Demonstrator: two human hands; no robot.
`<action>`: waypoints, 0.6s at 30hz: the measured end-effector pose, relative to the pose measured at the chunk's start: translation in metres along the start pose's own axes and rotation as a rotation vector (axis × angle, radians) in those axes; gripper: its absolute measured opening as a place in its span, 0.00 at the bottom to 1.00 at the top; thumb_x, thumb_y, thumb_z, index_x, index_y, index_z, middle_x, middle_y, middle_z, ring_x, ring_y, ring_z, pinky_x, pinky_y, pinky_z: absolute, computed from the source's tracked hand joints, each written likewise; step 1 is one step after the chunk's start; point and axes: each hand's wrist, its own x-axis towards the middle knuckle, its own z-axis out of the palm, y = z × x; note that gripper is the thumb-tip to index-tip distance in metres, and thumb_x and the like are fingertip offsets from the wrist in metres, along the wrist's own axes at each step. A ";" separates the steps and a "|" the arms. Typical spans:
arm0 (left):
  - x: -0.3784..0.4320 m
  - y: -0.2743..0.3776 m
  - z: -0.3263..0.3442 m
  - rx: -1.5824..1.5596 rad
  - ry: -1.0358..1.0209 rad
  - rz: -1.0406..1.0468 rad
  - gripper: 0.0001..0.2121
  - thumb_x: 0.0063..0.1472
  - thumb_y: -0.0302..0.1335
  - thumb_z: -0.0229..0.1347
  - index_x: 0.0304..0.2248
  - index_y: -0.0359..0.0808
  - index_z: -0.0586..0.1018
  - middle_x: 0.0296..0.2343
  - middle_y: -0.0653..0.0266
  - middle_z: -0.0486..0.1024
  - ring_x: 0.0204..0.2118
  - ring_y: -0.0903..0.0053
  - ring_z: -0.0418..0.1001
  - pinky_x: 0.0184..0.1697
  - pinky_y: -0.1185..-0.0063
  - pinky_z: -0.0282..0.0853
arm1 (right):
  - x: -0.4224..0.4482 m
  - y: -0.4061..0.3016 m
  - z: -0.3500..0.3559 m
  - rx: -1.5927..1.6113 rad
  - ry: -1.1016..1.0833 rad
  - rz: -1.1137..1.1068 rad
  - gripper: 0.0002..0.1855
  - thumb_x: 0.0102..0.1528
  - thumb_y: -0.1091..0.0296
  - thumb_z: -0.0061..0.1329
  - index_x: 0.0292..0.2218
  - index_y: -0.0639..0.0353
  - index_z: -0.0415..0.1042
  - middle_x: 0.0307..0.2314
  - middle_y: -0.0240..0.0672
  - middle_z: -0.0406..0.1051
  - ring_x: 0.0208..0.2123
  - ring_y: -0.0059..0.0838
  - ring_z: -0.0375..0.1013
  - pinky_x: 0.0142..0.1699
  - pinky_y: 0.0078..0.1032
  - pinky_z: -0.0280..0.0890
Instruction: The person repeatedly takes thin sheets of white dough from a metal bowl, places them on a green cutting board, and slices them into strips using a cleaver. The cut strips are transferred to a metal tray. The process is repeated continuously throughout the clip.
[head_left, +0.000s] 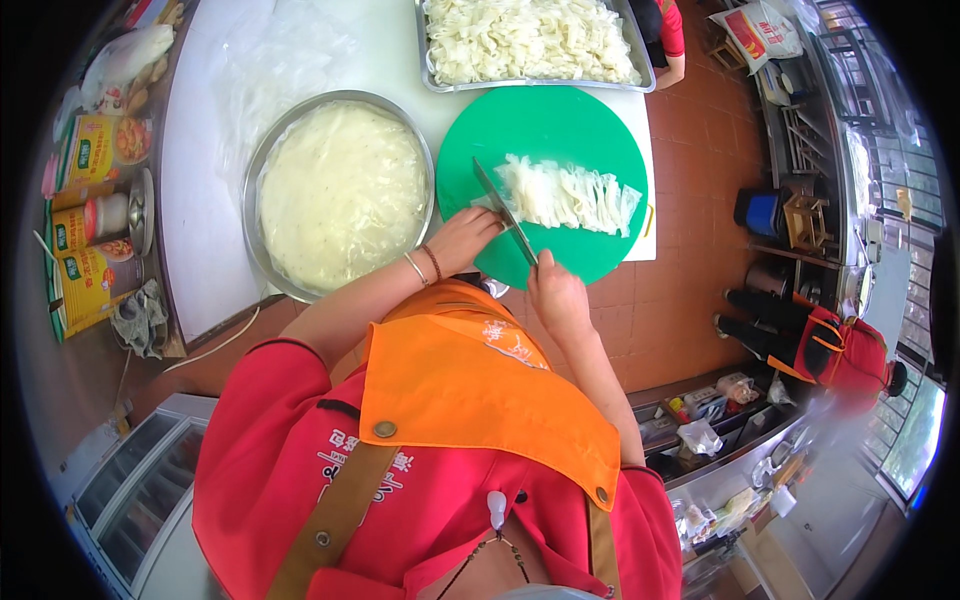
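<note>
My right hand (559, 296) grips the handle of a kitchen knife (501, 201), its blade slanting up and left across a round green cutting board (536, 124). Close against the blade's left side, my left hand (474, 229) has its fingers curled down on a pale noodle sheet (481, 202), mostly hidden by the hand and knife. To the blade's right lies a row of cut white noodle strips (570, 196). A round metal pan (253, 244) left of the board contains a stack of pale translucent sheets (341, 199).
A metal tray (536, 84) heaped with cut strips (525, 41) stands beyond the board on the white table (199, 172). Clear plastic film (274, 67) lies at the back left. One person's arm (670, 71) shows past the tray; another person (832, 345) stands at the right.
</note>
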 end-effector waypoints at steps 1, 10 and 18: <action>-0.001 -0.002 0.002 0.021 -0.005 0.002 0.18 0.55 0.22 0.50 0.47 0.32 0.75 0.46 0.59 0.72 0.50 0.64 0.67 0.54 0.71 0.64 | 0.001 -0.001 0.003 -0.005 -0.001 0.007 0.08 0.59 0.69 0.45 0.33 0.61 0.60 0.21 0.46 0.72 0.22 0.48 0.75 0.26 0.40 0.71; -0.002 -0.008 0.002 0.040 -0.009 0.013 0.16 0.57 0.24 0.49 0.46 0.35 0.75 0.46 0.62 0.72 0.50 0.65 0.68 0.54 0.71 0.65 | 0.028 0.003 0.049 0.001 0.112 0.013 0.10 0.61 0.66 0.45 0.33 0.61 0.60 0.19 0.49 0.71 0.20 0.52 0.73 0.23 0.44 0.68; -0.010 -0.010 -0.011 -0.004 0.008 -0.013 0.17 0.52 0.18 0.50 0.44 0.33 0.75 0.46 0.60 0.72 0.51 0.64 0.68 0.54 0.71 0.65 | 0.016 -0.005 0.009 -0.064 0.050 -0.026 0.09 0.62 0.67 0.44 0.33 0.60 0.60 0.20 0.46 0.73 0.21 0.47 0.76 0.24 0.39 0.72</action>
